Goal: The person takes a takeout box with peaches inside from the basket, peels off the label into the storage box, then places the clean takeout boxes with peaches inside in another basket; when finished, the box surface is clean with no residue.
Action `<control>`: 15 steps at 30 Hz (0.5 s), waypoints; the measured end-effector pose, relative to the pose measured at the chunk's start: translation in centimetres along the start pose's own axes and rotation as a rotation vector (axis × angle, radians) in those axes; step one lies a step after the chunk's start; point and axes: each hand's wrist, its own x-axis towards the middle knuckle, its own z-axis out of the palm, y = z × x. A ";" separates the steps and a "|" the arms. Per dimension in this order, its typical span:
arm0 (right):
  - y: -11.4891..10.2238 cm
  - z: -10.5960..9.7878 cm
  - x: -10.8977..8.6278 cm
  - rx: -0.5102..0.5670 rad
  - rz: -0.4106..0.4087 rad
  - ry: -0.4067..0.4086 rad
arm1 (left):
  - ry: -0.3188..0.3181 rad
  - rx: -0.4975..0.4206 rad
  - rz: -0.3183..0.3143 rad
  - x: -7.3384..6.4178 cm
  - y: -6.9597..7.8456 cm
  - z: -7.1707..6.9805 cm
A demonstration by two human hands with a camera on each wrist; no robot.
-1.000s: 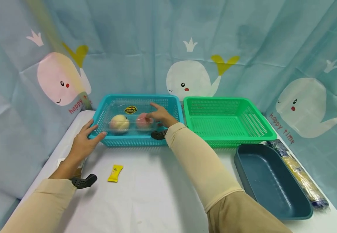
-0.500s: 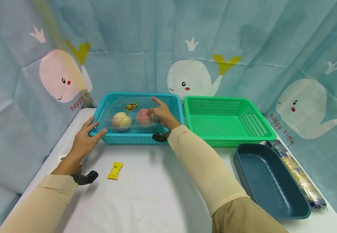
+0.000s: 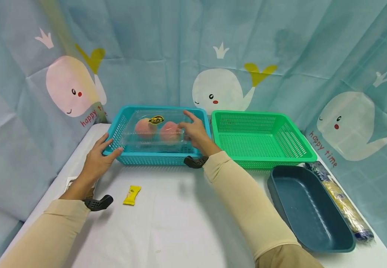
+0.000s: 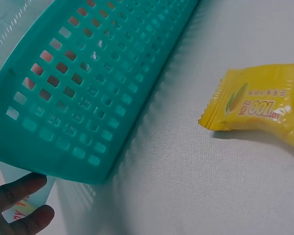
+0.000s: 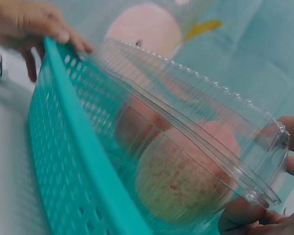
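Two pinkish peaches [image 3: 145, 128] lie inside a clear plastic clamshell box [image 5: 186, 127] with a black and gold label. My right hand [image 3: 198, 133] grips the box by its right end, thumb below the seam in the right wrist view. The box is tilted within the blue plastic basket [image 3: 153, 159], its left end near the basket's left side. My left hand [image 3: 96, 162] holds the basket's front left corner, its fingers spread on either side of the rim. In the left wrist view only fingertips [image 4: 32, 220] show beside that corner.
To the right stands a green basket [image 3: 253, 147], with a dark blue tub [image 3: 310, 208] in front of it. A long clear-wrapped packet [image 3: 342, 201] lies along the right edge. A yellow wrapped snack [image 3: 132, 195] sits near my left wrist. A patterned curtain [image 3: 153, 56] hangs behind.
My right hand has moved slightly right and lifted the clamshell box, which now tilts more. The peaches in it have shifted up and right. The left hand stays at the basket corner.
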 end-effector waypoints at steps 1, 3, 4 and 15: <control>-0.2 -0.1 -0.2 0.014 -0.004 0.003 | -0.002 0.001 -0.005 0.0 0.0 0.0; -0.8 -0.3 -0.8 0.047 -0.020 0.000 | -0.003 0.003 -0.014 0.0 -0.1 0.1; -1.1 -0.5 -1.1 0.061 -0.027 0.001 | -0.002 0.005 -0.015 0.0 -0.1 0.1; -3.7 -2.5 -5.1 0.122 -0.124 -0.011 | 0.000 0.019 -0.025 0.2 -0.1 0.3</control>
